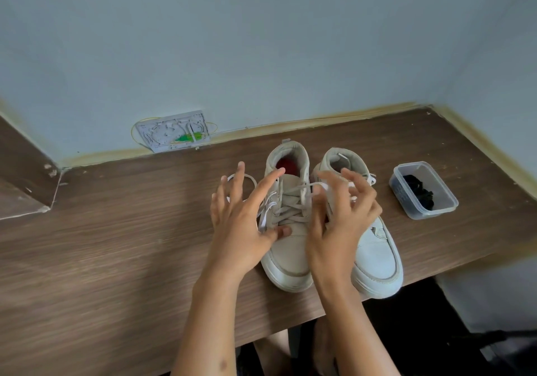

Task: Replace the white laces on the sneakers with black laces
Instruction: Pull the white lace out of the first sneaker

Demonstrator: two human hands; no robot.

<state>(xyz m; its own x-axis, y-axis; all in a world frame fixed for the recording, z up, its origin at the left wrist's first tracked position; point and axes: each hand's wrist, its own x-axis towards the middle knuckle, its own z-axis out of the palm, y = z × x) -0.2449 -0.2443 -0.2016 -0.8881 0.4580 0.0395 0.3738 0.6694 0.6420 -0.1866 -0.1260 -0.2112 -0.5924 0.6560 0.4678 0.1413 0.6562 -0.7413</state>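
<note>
Two hands work at the white laces of a pair of sneakers on a wooden desk (116, 245).

The left hand (241, 221) is spread wide, fingers (263, 189) straight and fanned over the left sneaker (287, 230), its thumb resting on the vamp just below the lacing and gripping nothing. The right hand (340, 221) has its fingers (361, 189) curled above the gap between the two shoes, with a strand of the white lace (293, 201) running up to its fingertips; whether they pinch it cannot be told. The right sneaker (377, 253) lies just beyond that hand, partly hidden by it. A loose loop of lace (250, 178) lies on the desk behind the left fingers. Well to the right of the right fingers stands a clear plastic container (447, 204) holding the black laces (421, 192).
</note>
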